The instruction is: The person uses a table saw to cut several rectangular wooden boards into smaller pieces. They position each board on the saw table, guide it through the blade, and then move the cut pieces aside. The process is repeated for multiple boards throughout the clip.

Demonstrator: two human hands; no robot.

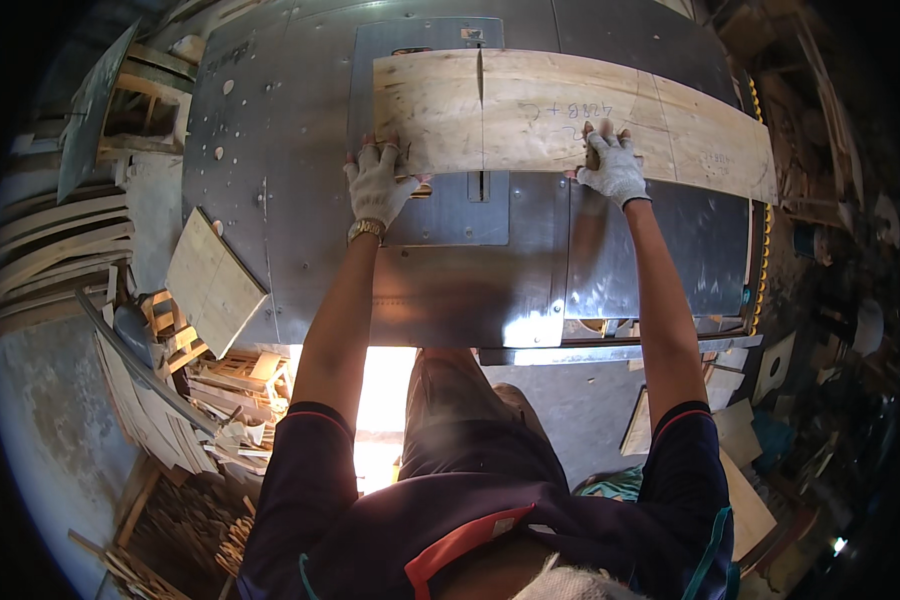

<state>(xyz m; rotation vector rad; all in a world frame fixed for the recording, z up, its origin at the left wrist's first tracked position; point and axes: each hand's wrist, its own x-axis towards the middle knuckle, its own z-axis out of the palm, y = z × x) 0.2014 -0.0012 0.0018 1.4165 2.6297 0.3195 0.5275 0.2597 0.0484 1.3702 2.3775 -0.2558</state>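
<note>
A long plywood strip [530, 110] with handwritten markings and thin cut slits lies crosswise on a metal machine table [280, 130], over a slotted plate [435, 210]. My left hand [377, 185], in a pale fingerless glove, rests at the strip's near-left corner, fingers apart over its edge. My right hand [608, 165], gloved alike, lies farther right on the near edge, fingertips spread on the wood and thumb out to the left. Both forearms reach up from below. Whatever lies under the strip is hidden.
A square plywood panel [215, 280] rests at the table's left. Stacked curved boards [55, 245] and wooden offcuts [235, 395] crowd the left side. A yellow toothed strip [765, 260] runs along the table's right edge. More scrap panels [745, 490] stand at the dim right.
</note>
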